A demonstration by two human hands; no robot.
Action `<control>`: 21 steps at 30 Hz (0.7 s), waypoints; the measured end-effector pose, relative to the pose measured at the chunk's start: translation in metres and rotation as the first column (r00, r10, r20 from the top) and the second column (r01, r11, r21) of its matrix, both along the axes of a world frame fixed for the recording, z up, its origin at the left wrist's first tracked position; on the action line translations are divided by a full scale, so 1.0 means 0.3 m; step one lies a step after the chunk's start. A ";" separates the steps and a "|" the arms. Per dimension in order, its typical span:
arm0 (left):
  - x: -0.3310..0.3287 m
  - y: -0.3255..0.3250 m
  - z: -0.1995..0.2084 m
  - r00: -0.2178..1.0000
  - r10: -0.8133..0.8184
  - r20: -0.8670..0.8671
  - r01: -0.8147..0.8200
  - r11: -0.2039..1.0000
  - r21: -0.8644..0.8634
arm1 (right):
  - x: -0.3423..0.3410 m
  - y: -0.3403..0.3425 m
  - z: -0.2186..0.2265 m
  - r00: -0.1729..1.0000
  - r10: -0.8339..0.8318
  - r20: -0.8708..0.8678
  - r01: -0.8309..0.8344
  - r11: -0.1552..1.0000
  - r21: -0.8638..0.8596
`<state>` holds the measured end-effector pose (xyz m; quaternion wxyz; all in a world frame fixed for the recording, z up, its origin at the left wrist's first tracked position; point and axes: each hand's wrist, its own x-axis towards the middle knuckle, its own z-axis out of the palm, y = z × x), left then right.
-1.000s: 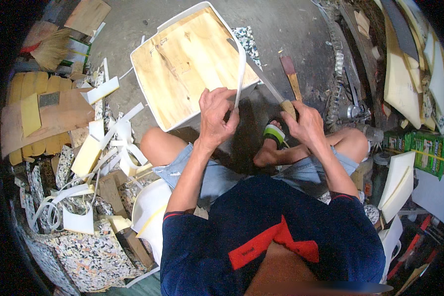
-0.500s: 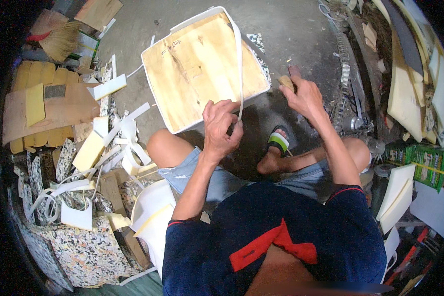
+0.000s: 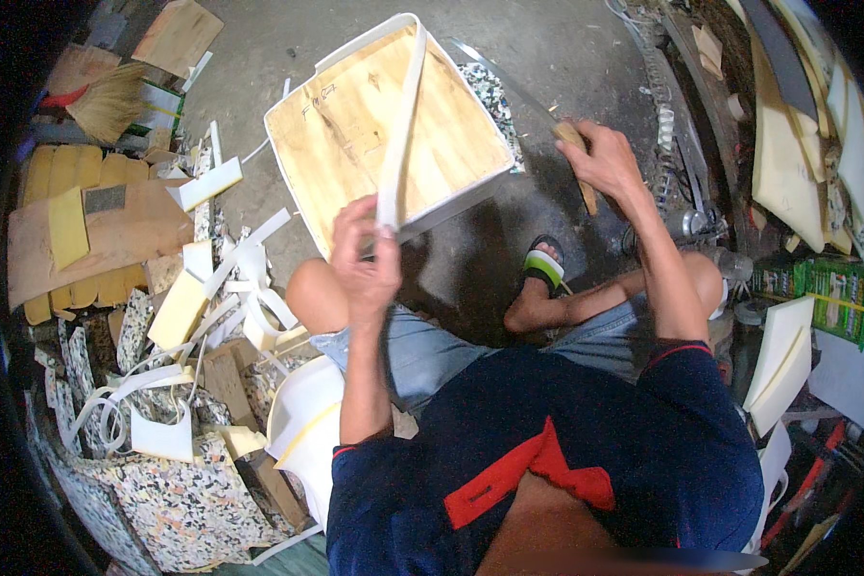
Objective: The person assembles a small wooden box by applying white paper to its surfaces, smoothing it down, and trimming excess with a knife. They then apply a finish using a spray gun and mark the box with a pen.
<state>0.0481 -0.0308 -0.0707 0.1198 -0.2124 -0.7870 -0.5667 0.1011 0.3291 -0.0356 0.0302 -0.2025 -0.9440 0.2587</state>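
A square wooden panel, bordered in white foam, lies tilted in front of me. Across it runs a loose white strip, attached at the panel's far edge. My left hand pinches the near end of this strip between fingers and thumb, at the panel's near left side. To the right of the panel, my right hand grips a long knife by its wooden handle. Its thin blade points away and to the left, beside the panel's right edge and not touching it.
Foam offcuts and white strips pile up on my left, beside speckled foam blocks. A straw broom lies at the far left. Foam sheets lean on the right, near green packets. My sandalled foot rests on the floor.
My left hand has drawn the strip's end left and nearer to me, so the strip now slants over the panel. My right hand has turned the knife, its blade now showing clearly.
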 end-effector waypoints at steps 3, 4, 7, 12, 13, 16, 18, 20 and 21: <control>-0.120 -0.117 -0.010 0.970 0.079 0.232 -0.102 0.991 0.086 | -0.001 0.032 -0.034 0.998 -0.051 -0.046 0.047 0.995 -0.092; -0.174 -0.156 -0.011 0.951 0.059 0.305 -0.095 0.990 0.102 | -0.039 0.036 -0.053 0.996 -0.069 -0.053 0.062 0.991 -0.122; -0.315 -0.243 -0.028 0.753 0.209 0.624 -0.379 0.913 0.152 | -0.212 0.016 -0.122 0.990 -0.047 -0.129 0.013 0.967 -0.256; -0.532 -0.248 -0.116 0.420 0.287 0.861 -0.398 0.911 -0.110 | -0.474 -0.127 -0.195 0.983 -0.100 -0.154 -0.095 0.442 -0.892; -0.565 -0.239 -0.131 0.473 0.135 0.871 -0.350 0.936 0.045 | -0.492 -0.157 -0.189 0.986 -0.111 -0.124 -0.085 0.302 -0.950; -0.620 -0.201 -0.158 0.480 0.101 0.872 -0.306 0.950 0.058 | -0.475 -0.224 -0.140 0.983 -0.096 -0.155 -0.081 0.532 -0.843; -0.627 -0.191 -0.145 0.497 0.196 0.845 -0.336 0.942 -0.021 | -0.397 -0.261 -0.106 0.969 -0.154 -0.192 -0.071 0.572 -0.817; -0.634 -0.185 -0.108 0.510 0.254 0.822 -0.358 0.931 -0.065 | -0.288 -0.286 -0.081 0.965 -0.133 -0.226 -0.033 0.795 -0.606; -0.634 -0.184 -0.087 0.619 0.298 0.727 -0.311 0.943 -0.123 | -0.218 -0.305 -0.079 0.972 -0.095 -0.217 -0.062 0.784 -0.618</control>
